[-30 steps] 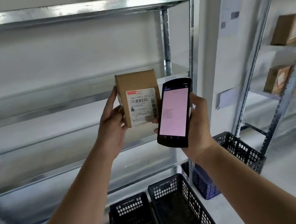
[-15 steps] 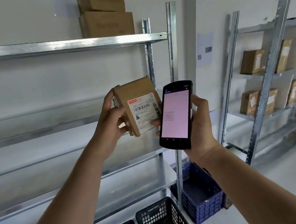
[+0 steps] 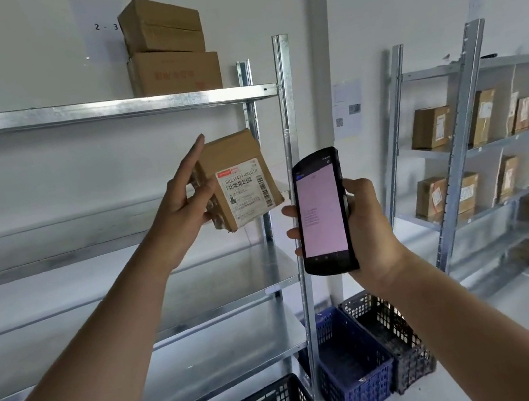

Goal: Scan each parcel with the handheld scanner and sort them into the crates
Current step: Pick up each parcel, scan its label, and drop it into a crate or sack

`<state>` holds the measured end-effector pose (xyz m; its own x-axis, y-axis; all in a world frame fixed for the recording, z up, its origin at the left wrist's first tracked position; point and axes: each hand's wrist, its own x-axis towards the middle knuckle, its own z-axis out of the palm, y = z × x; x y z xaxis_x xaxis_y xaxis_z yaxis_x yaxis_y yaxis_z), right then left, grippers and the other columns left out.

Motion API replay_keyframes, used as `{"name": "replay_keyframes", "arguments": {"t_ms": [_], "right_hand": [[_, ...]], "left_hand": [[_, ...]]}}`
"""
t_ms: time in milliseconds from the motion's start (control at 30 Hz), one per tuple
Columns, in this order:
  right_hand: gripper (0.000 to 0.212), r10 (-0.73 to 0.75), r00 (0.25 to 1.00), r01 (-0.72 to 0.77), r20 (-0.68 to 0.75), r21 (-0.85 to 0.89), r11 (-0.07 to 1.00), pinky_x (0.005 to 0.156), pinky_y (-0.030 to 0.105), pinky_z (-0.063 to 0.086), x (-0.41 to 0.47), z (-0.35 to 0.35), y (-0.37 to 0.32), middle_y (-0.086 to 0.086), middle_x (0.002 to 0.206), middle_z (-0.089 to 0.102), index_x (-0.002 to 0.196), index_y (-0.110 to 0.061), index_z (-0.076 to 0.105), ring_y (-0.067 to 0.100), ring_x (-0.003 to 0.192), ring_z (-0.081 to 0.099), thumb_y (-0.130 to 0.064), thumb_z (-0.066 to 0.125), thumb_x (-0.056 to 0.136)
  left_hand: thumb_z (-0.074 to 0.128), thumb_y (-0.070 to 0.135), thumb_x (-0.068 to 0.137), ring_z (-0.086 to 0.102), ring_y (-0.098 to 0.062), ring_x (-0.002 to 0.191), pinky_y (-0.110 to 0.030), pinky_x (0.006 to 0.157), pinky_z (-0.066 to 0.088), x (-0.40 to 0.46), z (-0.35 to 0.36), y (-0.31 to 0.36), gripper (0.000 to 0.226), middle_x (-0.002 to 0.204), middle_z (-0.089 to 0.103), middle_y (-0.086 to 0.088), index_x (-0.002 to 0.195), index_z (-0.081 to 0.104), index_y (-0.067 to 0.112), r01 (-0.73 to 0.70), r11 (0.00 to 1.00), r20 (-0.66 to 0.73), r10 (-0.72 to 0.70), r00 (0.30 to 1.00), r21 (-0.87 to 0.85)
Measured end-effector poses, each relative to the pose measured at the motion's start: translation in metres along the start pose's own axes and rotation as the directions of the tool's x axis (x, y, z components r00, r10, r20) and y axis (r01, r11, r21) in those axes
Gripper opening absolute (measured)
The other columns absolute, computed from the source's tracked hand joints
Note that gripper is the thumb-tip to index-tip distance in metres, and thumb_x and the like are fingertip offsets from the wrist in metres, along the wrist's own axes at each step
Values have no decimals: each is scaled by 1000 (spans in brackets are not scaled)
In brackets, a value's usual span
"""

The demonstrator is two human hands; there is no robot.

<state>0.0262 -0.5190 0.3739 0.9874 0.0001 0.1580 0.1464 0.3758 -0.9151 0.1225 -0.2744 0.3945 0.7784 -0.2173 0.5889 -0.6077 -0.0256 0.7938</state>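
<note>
Small brown cardboard parcel (image 3: 239, 178) with a white barcode label is held tilted in front of the grey metal shelving (image 3: 103, 109); the left hand (image 3: 184, 206) grips its side, forefinger straight; the right hand (image 3: 364, 226) clasps the black handheld scanner (image 3: 322, 212), pink screen lit, just beside the parcel; 1 blue plastic crate (image 3: 358, 383) sits on the floor below.

Matt brown cardboard parcel (image 3: 238, 176) with paper label, glossy black scanner (image 3: 322, 212), shiny galvanised metal shelf (image 3: 103, 109), perforated plastic crates (image 3: 354, 363)
</note>
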Motion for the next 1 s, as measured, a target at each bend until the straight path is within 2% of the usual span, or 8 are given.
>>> {"name": "replay_keyframes", "arguments": {"t_ms": [100,200,333,467,600,833,900,1000], "right_hand": [[61,66,996,-65,53,-19,998,85,48,57,-4,-11,-7,23,128,73,139,-17,66,37,98,67,-52,28,107],[59,152,980,-148,132,-39,988,82,48,55,-10,-17,-14,27,127,73,137,-15,67,37,91,68,-51,30,108],[60,239,951,-225,197,-86,970,83,50,56,-15,-27,-14,29,127,72,136,-13,69,39,90,69,-52,32,108],[61,285,926,-267,248,-106,958,84,48,57,-19,-39,-15,31,131,69,137,-13,68,37,91,70,-52,31,109],[60,319,896,-291,308,-135,947,85,48,57,-23,-45,-17,29,131,70,140,-14,66,37,93,69,-51,31,108],[62,352,855,-325,381,-134,936,86,48,57,-24,-50,-20,30,134,68,143,-14,64,39,94,68,-51,30,108],[62,360,838,-333,410,-137,933,86,49,56,-24,-51,-21,30,135,67,143,-13,64,39,94,68,-51,30,108],[63,372,815,-350,445,-134,927,84,47,58,-24,-53,-23,30,134,67,145,-13,63,39,93,69,-51,30,108]], "left_hand": [[48,21,113,60,-29,134,-58,100,59,12,2,-2,51,154,42,-5,144,50,62,18,998,18,-19,1000,65],[48,21,113,59,-25,134,-45,99,61,18,12,0,51,151,43,-2,141,51,63,-2,992,3,2,1000,130],[48,25,113,49,-18,139,-35,104,55,24,22,-4,49,150,41,-1,143,48,64,-18,968,-23,24,999,252],[51,26,112,52,-15,137,-29,101,52,25,30,-7,49,152,42,0,145,48,62,-30,963,-8,33,999,267],[53,22,111,53,-20,138,-37,103,56,27,38,-7,52,153,42,-1,143,50,62,-26,966,17,23,1000,257],[53,15,111,56,-16,135,-16,88,56,25,50,-2,52,153,47,3,145,53,54,-48,969,26,43,999,241],[54,16,110,55,-17,137,-19,91,57,25,51,-3,51,155,45,3,145,54,53,-39,970,20,35,999,239],[55,18,110,52,-21,141,-33,103,58,25,51,-4,50,157,43,5,145,54,53,-26,969,10,24,1000,246]]}}
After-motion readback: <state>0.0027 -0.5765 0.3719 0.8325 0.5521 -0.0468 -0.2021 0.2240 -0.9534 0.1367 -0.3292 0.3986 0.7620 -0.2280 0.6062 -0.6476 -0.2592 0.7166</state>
